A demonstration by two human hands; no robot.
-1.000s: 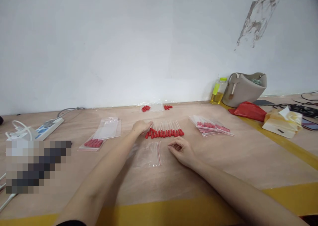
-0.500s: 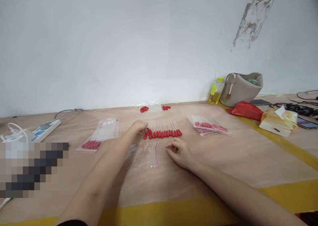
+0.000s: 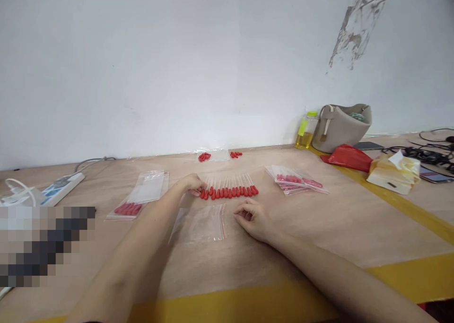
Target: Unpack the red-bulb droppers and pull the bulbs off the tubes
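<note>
A row of droppers with red rubber bulbs and thin clear tubes (image 3: 232, 192) lies in the middle of the table, bulbs toward me. My left hand (image 3: 193, 185) is at the row's left end, fingertips pinched on the tube of the leftmost dropper (image 3: 202, 195). Just in front of the row a clear zip bag (image 3: 200, 222) with a red-lined edge lies flat. To the right of that bag my right hand (image 3: 253, 219) rests on the table, its fingers curled in with nothing visible in them.
Bags of red-bulbed droppers lie left (image 3: 128, 208) and right (image 3: 298, 180). Loose red bulbs (image 3: 205, 157) sit by the wall. A power strip (image 3: 64, 189) stands at left. At right are a bottle (image 3: 305, 131), a grey bag (image 3: 342, 129), a red pouch (image 3: 349, 158), a tissue pack (image 3: 393, 174) and cables.
My left hand has shifted slightly left and down. The bulb that lay tilted at the row's left end now lines up with the others. My right hand stays nearly still.
</note>
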